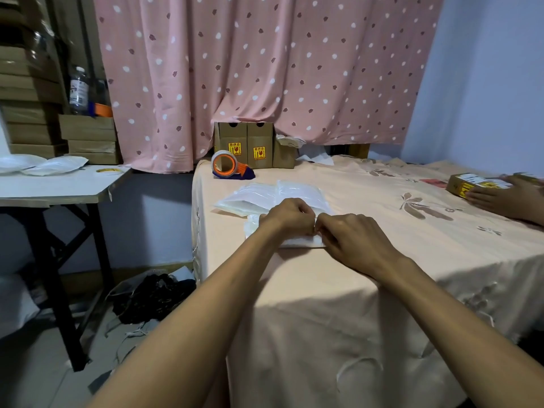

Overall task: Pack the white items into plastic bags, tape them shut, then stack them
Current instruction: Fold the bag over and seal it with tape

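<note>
Pinching the bagged white item [297, 242] by the left edge of the bed [323, 290], we curled left hand [290, 217] and right hand [351, 235] on its rim; it looked soft, light, slippery.

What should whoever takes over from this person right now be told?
Left hand and right hand: both are curled, pinching the top edge of the white packet where they meet.
Things: this packet lies near the front edge of the cloth-covered surface. The bagged packets lie overlapping just behind it. The tape dispenser stands at the far edge, untouched.
Done: some packets are bagged; whether they are taped cannot be told.
Left: close this one, tape it, stack it.
Note: a second person's hand rests on a carton far right.
</note>
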